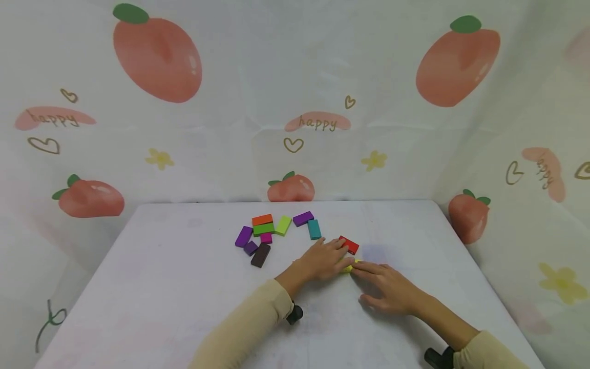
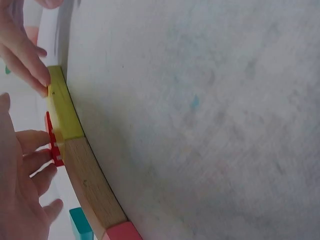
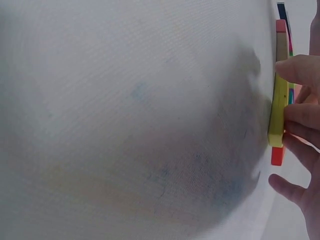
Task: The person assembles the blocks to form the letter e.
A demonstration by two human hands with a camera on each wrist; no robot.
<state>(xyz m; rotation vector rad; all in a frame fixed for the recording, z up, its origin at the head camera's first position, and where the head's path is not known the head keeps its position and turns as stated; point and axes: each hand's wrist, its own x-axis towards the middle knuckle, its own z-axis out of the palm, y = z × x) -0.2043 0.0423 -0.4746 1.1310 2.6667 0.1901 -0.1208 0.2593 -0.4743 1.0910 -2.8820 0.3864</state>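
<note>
My left hand (image 1: 322, 259) reaches over the table with its fingers extended, fingertips close to a red block (image 1: 349, 245). My right hand (image 1: 389, 289) has its straight fingertips at the right end of a yellow block (image 2: 65, 107), its thumb held apart. Joined end to end with the yellow block are a plain wooden block (image 2: 95, 182) and a pink block (image 2: 122, 231); my left hand and arm hide these two in the head view. Beyond this row lies a teal block (image 1: 314, 229).
A purple block (image 1: 303, 219) touches the teal one. Further left, a cluster holds an orange block (image 1: 262, 219), a green block (image 1: 264, 229), a lime block (image 1: 283, 225), a magenta block (image 1: 266, 238), a dark brown block (image 1: 260, 255) and purple ones. A patterned cloth (image 1: 239, 102) hangs behind.
</note>
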